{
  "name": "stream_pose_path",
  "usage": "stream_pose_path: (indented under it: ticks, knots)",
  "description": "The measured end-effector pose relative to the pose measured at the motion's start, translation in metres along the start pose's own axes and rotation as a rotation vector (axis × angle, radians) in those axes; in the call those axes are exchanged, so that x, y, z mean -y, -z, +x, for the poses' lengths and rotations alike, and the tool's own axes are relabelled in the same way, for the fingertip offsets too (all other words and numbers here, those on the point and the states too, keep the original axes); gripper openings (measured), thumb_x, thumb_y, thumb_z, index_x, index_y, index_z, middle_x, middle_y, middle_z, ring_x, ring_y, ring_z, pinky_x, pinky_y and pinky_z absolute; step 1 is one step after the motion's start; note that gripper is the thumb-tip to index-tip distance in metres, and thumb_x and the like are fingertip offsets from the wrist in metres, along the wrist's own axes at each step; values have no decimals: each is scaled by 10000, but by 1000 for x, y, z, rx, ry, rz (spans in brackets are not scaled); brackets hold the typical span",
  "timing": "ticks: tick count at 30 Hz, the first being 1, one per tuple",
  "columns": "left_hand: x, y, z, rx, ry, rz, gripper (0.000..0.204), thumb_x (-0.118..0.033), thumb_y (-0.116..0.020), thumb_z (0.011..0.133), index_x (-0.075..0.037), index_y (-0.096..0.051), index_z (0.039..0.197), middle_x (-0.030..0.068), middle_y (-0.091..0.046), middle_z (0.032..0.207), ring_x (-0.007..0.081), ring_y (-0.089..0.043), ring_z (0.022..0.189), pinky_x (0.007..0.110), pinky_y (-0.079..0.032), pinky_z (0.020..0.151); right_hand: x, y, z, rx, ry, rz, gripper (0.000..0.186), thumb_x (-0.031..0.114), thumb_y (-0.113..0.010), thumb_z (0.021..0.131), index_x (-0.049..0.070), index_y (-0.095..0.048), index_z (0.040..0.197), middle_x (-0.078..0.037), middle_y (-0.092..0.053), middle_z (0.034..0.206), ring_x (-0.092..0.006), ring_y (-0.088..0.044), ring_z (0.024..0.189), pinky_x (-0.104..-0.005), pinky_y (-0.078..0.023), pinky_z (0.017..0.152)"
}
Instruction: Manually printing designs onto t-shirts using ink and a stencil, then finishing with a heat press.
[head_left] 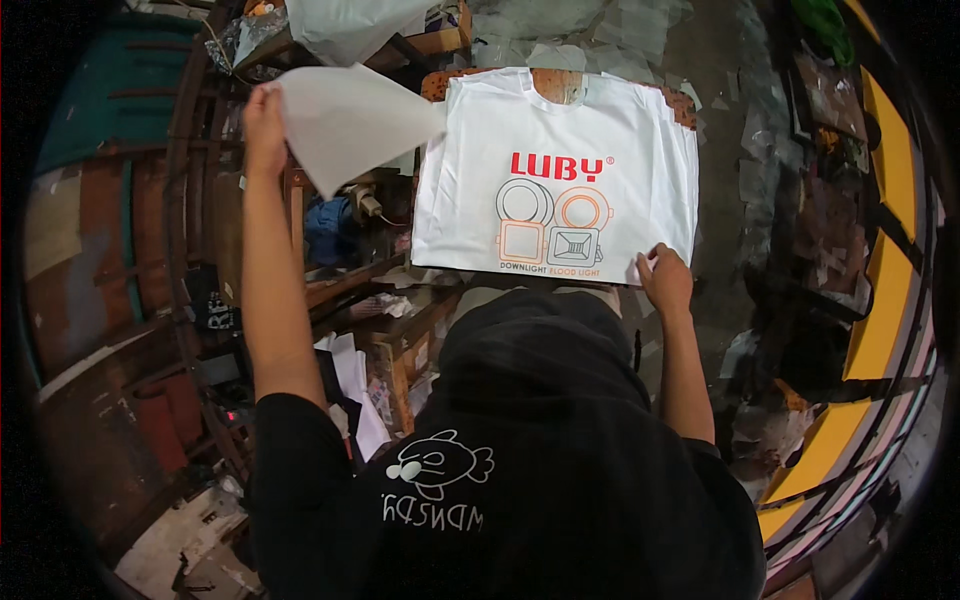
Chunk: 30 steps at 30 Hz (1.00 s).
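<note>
A stack of flat white bags [465, 210] lies in front of me, its layers slightly fanned at the sides. Each has a rounded cut-out at the far edge; the top one bears red lettering and line drawings of round and square lamps. My right hand [668, 283] pinches the near right corner of this stack between thumb and fingers. Raised at the far left, my left hand [265, 132] grips a thin, pale sheet [355, 125] by its left corner. The sheet hangs in the air, its right tip close to the stack's left edge.
Under the stack is a worn brown board [680, 105]. To the left stands a wooden rack [405, 350] with papers and a blue machine part [330, 230]. White plastic [345, 30] lies at the far left; yellow panels [885, 290] line the right. Scraps litter the floor [720, 200].
</note>
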<state>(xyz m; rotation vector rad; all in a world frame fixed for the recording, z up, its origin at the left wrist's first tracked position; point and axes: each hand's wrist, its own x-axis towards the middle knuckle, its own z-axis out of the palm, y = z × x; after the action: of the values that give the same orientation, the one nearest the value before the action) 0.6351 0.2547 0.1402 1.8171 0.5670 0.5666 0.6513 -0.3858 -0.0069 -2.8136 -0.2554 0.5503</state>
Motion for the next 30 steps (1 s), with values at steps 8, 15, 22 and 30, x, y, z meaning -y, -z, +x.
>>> stream_pose_path:
  ticks: [8, 15, 22, 30]
  knots:
    - [-101, 121, -69, -432, 76, -143, 316, -223, -428, 1004, -9, -544, 1205, 105, -600, 1152, 205, -576, 1047, 332, -458, 906, 95, 18, 47, 174, 328, 234, 279, 296, -644, 851, 37, -626, 957, -164, -627, 915, -323, -607, 891, -417, -490, 743]
    - [-67, 282, -174, -637, 394, -260, 447, -275, -420, 995, 57, -502, 1283, 136, -566, 1285, 253, -553, 1148, 347, -440, 972, 109, -37, 85, -177, 601, -139, 815, 533, -595, 842, 32, -347, 1435, -189, -374, 1467, -375, -359, 1345, -510, -372, 1001]
    - [-107, 346, -220, -832, 146, -368, 358, -233, -456, 984, 34, -553, 1203, 109, -589, 1231, 225, -571, 1110, 344, -463, 947, 119, -53, 76, -64, 437, -247, 820, 479, -565, 880, -14, -262, 1462, -257, -314, 1483, -395, -288, 1386, -563, -307, 1063]
    - [-134, 322, -200, -643, -117, 397, 277, -256, -435, 998, -14, -535, 1089, 19, -532, 1032, 132, -480, 1005, 256, -347, 936, 113, -64, 77, -133, 416, -207, 770, 469, -565, 869, -52, -364, 1399, -284, -346, 1454, -434, -361, 1328, -534, -324, 1061]
